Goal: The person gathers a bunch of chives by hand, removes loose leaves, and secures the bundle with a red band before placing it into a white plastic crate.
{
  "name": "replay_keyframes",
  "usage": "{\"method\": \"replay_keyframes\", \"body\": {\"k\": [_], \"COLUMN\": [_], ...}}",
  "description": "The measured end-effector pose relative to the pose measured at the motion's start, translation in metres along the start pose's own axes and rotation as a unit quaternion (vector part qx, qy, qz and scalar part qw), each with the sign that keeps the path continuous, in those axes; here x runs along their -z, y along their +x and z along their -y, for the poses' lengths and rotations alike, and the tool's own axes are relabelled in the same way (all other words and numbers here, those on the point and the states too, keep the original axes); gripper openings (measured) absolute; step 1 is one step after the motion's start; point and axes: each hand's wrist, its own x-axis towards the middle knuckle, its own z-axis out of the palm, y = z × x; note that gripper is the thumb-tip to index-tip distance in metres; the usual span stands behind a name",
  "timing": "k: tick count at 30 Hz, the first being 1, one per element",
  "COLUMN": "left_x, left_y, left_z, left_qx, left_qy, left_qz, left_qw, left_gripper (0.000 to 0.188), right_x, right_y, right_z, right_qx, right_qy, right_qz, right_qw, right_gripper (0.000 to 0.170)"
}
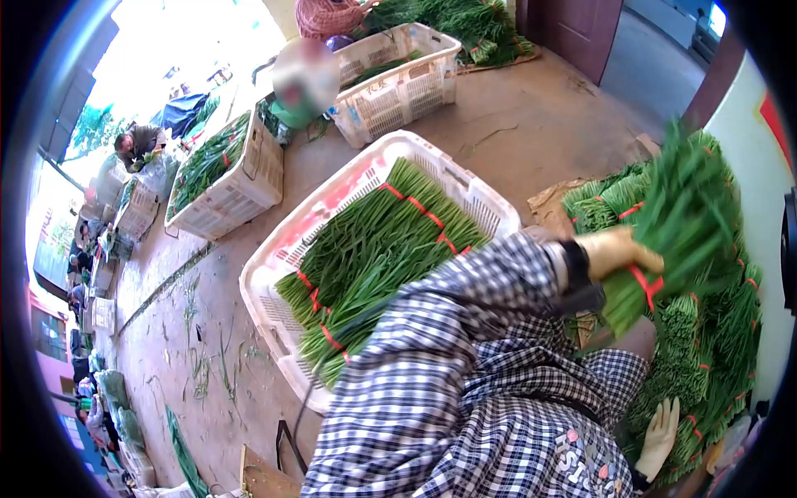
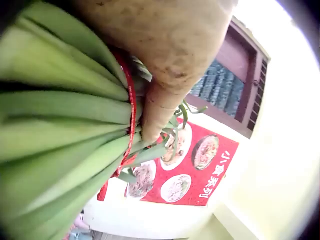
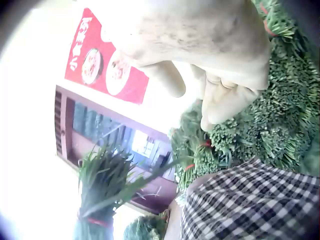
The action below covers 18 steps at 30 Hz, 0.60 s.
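My left hand [image 1: 618, 253], in a pale glove, grips a bunch of green chives [image 1: 685, 216] tied with a red band, at the right in the head view. In the left wrist view the thumb [image 2: 159, 107] presses close beside the red band [image 2: 132, 110]. The leaf ends are blurred in the head view. Lower down, my gloved right hand [image 1: 660, 436] holds nothing, its fingers spread beside a pile of tied chive bunches [image 1: 681, 340]. A white plastic crate [image 1: 332, 199] in front of me contains more bunches [image 1: 374, 241] with red bands.
Further white crates of greens [image 1: 398, 95] stand ahead and to the left [image 1: 266, 170]. A person in a pink top [image 1: 328, 17] is at the back. Loose leaves [image 1: 199, 365] litter the floor. A doorway [image 1: 664, 50] and wall [image 1: 760, 141] border the right side.
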Motion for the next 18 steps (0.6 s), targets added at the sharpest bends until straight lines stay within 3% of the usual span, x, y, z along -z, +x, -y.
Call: {"method": "replay_keyframes", "body": {"k": [1, 3, 5, 6, 7, 9, 11, 13, 15, 17, 18], "left_x": [0.022, 0.070, 0.110, 0.122, 0.135, 0.177, 0.209, 0.255, 0.261, 0.260, 0.259], "left_y": [-0.018, -0.049, -0.106, -0.140, -0.174, -0.237, -0.305, -0.375, -0.437, -0.485, -0.511], "left_z": [-0.025, -0.066, -0.102, -0.115, -0.127, -0.130, -0.115, -0.078, -0.032, 0.036, 0.082], "left_qx": [-0.040, 0.009, -0.027, -0.040, -0.053, -0.045, -0.027, -0.039, 0.122, 0.291, 0.393], "left_qy": [0.079, 0.161, 0.146, 0.186, 0.226, 0.291, 0.303, 0.486, 0.600, 0.640, 0.605], "left_qz": [-0.038, -0.129, -0.152, -0.200, -0.248, -0.263, -0.336, -0.368, -0.439, -0.424, -0.394], "left_qw": [0.995, 0.978, 0.977, 0.961, 0.941, 0.919, 0.891, 0.791, 0.657, 0.571, 0.570], "left_gripper": [0.050, 0.054, 0.055, 0.054, 0.054, 0.081, 0.085, 0.092, 0.108, 0.117, 0.119], "right_x": [-0.030, -0.064, -0.087, -0.099, -0.110, -0.130, -0.146, -0.162, -0.175, -0.184, -0.186], "right_y": [0.009, 0.028, 0.045, 0.053, 0.062, 0.076, 0.084, 0.090, 0.097, 0.102, 0.105], "right_z": [0.019, 0.039, 0.050, 0.054, 0.057, 0.061, 0.065, 0.068, 0.068, 0.066, 0.062], "right_qx": [-0.013, -0.033, -0.030, -0.038, -0.046, -0.062, -0.044, -0.053, -0.066, -0.071, -0.080], "right_qy": [-0.053, -0.058, -0.125, -0.127, -0.127, -0.128, -0.160, -0.171, -0.174, -0.173, -0.171], "right_qz": [-0.010, -0.011, 0.020, 0.027, 0.028, 0.029, 0.063, 0.077, 0.080, 0.108, 0.112], "right_qw": [0.998, 0.998, 0.991, 0.991, 0.990, 0.989, 0.984, 0.981, 0.979, 0.976, 0.976], "right_gripper": [0.080, 0.075, 0.093, 0.093, 0.083, 0.063, 0.062, 0.061, 0.061, 0.061, 0.061]}}
